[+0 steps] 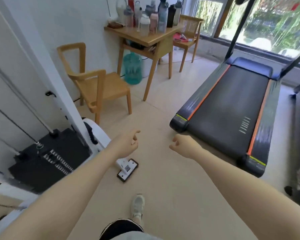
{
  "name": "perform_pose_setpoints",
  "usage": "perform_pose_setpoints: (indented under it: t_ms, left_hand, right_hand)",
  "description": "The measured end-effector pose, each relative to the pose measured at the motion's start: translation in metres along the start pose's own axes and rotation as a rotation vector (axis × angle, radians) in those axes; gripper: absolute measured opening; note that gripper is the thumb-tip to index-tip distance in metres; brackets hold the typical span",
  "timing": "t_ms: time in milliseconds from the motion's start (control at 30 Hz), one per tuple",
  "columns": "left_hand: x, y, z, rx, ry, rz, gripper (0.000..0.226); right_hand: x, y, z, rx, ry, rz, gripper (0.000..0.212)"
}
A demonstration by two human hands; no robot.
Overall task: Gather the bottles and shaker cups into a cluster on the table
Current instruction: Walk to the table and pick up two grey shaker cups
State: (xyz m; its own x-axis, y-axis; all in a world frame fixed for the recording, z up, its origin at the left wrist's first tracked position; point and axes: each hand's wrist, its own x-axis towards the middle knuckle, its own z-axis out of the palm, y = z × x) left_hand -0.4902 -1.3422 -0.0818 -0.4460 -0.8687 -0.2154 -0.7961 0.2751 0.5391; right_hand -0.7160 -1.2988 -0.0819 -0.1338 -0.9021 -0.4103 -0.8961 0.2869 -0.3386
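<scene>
Several bottles and shaker cups stand close together on a small wooden table [146, 40] at the far end of the room. Among them are a clear shaker cup [144, 25], a pink bottle [153, 23], a black bottle [171, 16] and a tall blue-grey bottle [162, 16]. My left hand [127, 144] and my right hand [183, 144] are stretched out over the floor, far short of the table. Both hold nothing, with fingers loosely curled.
A wooden chair [95, 85] stands left of the table and another chair [189, 32] behind it. A large teal water jug [132, 68] sits under the table. A treadmill [232, 108] fills the right side. A weight machine [48, 158] is at left; a phone [127, 170] lies on the floor.
</scene>
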Motion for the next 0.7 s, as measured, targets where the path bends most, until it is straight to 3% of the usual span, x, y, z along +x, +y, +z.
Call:
perform_pose_setpoints:
  t_ms: [100, 267, 467, 700]
  left_hand:
    - [0.098, 0.0, -0.056, 0.039, 0.004, 0.021, 0.047]
    - [0.257, 0.018, -0.131, -0.001, 0.101, 0.042, 0.046]
    - [0.449, 0.04, -0.168, -0.105, 0.212, 0.09, 0.046]
    - [0.68, 0.071, -0.234, -0.091, 0.205, 0.034, 0.04]
  right_hand:
    - [0.09, -0.016, -0.062, 0.002, 0.049, -0.015, 0.04]
    - [0.218, -0.029, -0.164, 0.207, 0.13, -0.06, 0.043]
    - [0.391, -0.001, -0.26, 0.24, 0.187, -0.11, 0.046]
    - [0.599, 0.007, -0.409, 0.205, 0.184, -0.121, 0.045]
